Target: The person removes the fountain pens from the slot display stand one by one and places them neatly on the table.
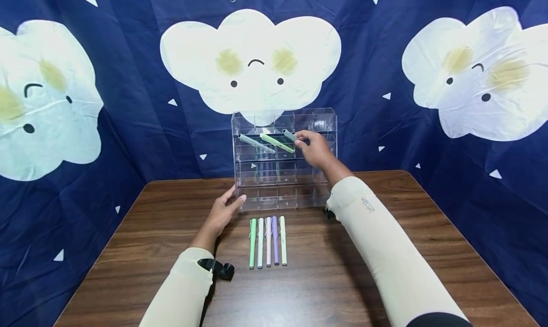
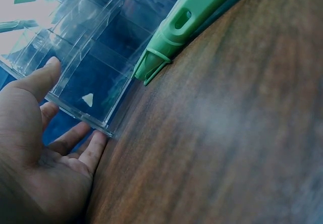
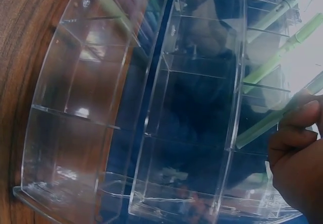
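Rack (image 1: 265,204): colourless, see-through. Pens at upper rack, left to right: 1 pale blue-grey pen (image 1: 257,144); 1 lime-green pen (image 1: 278,143); 1 grey-green pen (image 1: 289,135). Pens before rack, left to right: 1 green pen (image 1: 252,244); 1 whitish pen (image 1: 260,244); 1 pale pink pen (image 1: 268,244); 1 purple pen (image 1: 275,244); 1 cream pen (image 1: 283,244). Table (image 1: 342,279) under rack: brown, darker wood-grain streaks. Cloth (image 1: 368,103) behind rack: dark blue, scattered white triangles (image 1: 173,102), 3 white clouds (image 1: 257,37) with yellow cheeks (image 1: 229,62), black eyes (image 1: 280,81). Sleeves (image 1: 385,246) before rack: cream.

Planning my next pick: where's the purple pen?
In the head view, the purple pen lies on the wooden table in front of the clear organizer, second from right in its row, between the pink pen and the cream pen.
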`<action>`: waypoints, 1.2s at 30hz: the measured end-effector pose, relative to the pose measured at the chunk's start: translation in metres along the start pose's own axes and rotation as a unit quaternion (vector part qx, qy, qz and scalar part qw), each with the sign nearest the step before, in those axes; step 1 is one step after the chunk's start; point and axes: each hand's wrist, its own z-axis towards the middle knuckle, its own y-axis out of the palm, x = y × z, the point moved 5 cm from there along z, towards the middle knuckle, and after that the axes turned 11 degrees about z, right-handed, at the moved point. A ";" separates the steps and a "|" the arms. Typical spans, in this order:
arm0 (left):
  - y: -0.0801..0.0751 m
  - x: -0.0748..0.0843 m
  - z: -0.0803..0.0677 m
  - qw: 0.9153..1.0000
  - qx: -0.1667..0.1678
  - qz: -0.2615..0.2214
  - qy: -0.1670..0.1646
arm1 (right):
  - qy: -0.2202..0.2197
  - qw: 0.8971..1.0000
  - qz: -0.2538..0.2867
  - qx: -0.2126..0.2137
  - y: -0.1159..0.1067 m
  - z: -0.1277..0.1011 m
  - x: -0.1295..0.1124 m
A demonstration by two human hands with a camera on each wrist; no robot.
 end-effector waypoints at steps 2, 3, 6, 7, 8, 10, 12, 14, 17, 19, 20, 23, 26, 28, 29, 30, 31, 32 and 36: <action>0.000 0.002 0.000 1.000 0.001 -0.002 0.003 | -0.003 1.000 0.006 0.000 -0.002 0.001 -0.002; -0.001 0.002 0.001 1.000 0.002 -0.002 0.001 | -0.002 1.000 0.008 0.000 -0.003 0.002 -0.003; 0.000 0.002 0.001 1.000 0.001 0.000 -0.003 | -0.002 1.000 0.012 -0.007 -0.006 0.002 -0.007; 0.000 0.001 0.001 1.000 0.001 -0.002 -0.005 | -0.004 1.000 0.013 -0.008 -0.007 0.002 -0.009; 0.000 0.001 0.001 1.000 0.000 -0.001 -0.005 | -0.008 1.000 0.014 -0.009 -0.008 0.002 -0.012; 0.000 0.001 0.001 1.000 0.000 -0.004 -0.003 | -0.017 1.000 0.017 -0.008 -0.012 0.002 -0.017; 0.000 0.001 0.001 1.000 0.000 -0.008 0.001 | -0.025 1.000 0.015 -0.005 -0.016 0.002 -0.023; 0.000 0.000 0.001 1.000 0.000 -0.007 0.004 | -0.031 0.999 0.023 -0.003 -0.019 0.003 -0.028; 0.000 0.000 0.000 1.000 -0.002 -0.007 0.004 | -0.038 0.999 0.038 -0.004 -0.023 0.003 -0.037; 0.000 0.001 0.000 1.000 -0.003 -0.006 0.003 | -0.044 0.998 0.054 -0.006 -0.026 0.003 -0.043; 0.000 0.001 0.000 1.000 -0.003 -0.006 0.002 | -0.047 0.997 0.058 -0.009 -0.027 0.003 -0.046; -0.001 0.000 -0.001 1.000 -0.002 -0.004 0.002 | -0.054 0.996 0.070 -0.015 -0.029 0.001 -0.054; 0.000 0.000 -0.001 1.000 -0.002 -0.001 0.002 | -0.062 0.994 0.084 -0.014 -0.030 -0.001 -0.060; 0.001 -0.001 -0.001 1.000 -0.003 0.000 0.002 | -0.069 0.993 0.094 -0.011 -0.032 -0.002 -0.063; 0.001 0.000 -0.001 1.000 -0.003 0.000 0.002 | -0.073 0.992 0.098 -0.009 -0.032 -0.003 -0.064; 0.001 0.000 -0.001 1.000 -0.003 0.002 0.002 | -0.075 0.992 0.102 -0.009 -0.032 -0.004 -0.065; 0.001 0.000 -0.001 1.000 -0.003 0.001 0.003 | -0.078 0.991 0.109 -0.009 -0.033 -0.005 -0.067; 0.001 0.000 -0.001 1.000 -0.002 0.000 0.004 | -0.081 0.990 0.115 -0.008 -0.033 -0.006 -0.068; 0.001 0.000 -0.001 1.000 -0.001 -0.002 0.010 | -0.097 0.986 0.138 -0.007 -0.033 -0.013 -0.074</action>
